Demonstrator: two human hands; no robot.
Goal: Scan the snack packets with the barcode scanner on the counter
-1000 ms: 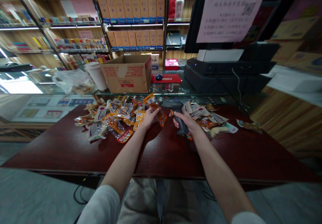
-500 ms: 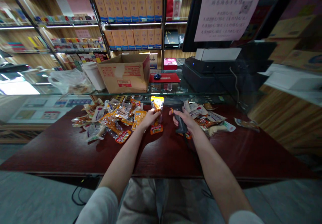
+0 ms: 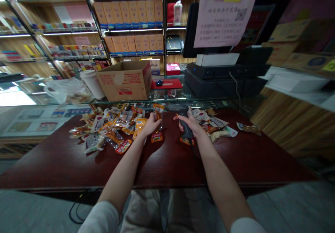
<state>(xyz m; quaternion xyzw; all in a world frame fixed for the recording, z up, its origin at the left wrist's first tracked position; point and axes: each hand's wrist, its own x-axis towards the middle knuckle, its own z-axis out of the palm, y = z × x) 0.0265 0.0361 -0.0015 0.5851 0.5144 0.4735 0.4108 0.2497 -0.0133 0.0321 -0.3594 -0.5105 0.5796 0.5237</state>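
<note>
My left hand (image 3: pixel 150 125) is closed around an orange-edged snack packet (image 3: pixel 158 109), held upright over the dark red table. Just below it, another packet with a red and orange end (image 3: pixel 157 137) lies on the wood. My right hand (image 3: pixel 193 125) grips a black handheld barcode scanner (image 3: pixel 186 131) by its handle, its head turned left towards the packet. To the left spreads a pile of clear and orange snack packets (image 3: pixel 115 125). A smaller heap of packets (image 3: pixel 216 123) lies right of the scanner, and part of one packet (image 3: pixel 186 141) shows beneath it.
Behind the table, a glass counter carries an open cardboard box (image 3: pixel 124 84), a white cup (image 3: pixel 92 83), a plastic bag (image 3: pixel 65 88), a mouse (image 3: pixel 159 82) and a monitor with a paper sign (image 3: pixel 222 23). One packet (image 3: pixel 248 128) lies apart at right.
The bright yellow light on the held packet's top has gone, and the packet looks tilted further back. Both hands keep their grips. The whole view has shifted slightly.
</note>
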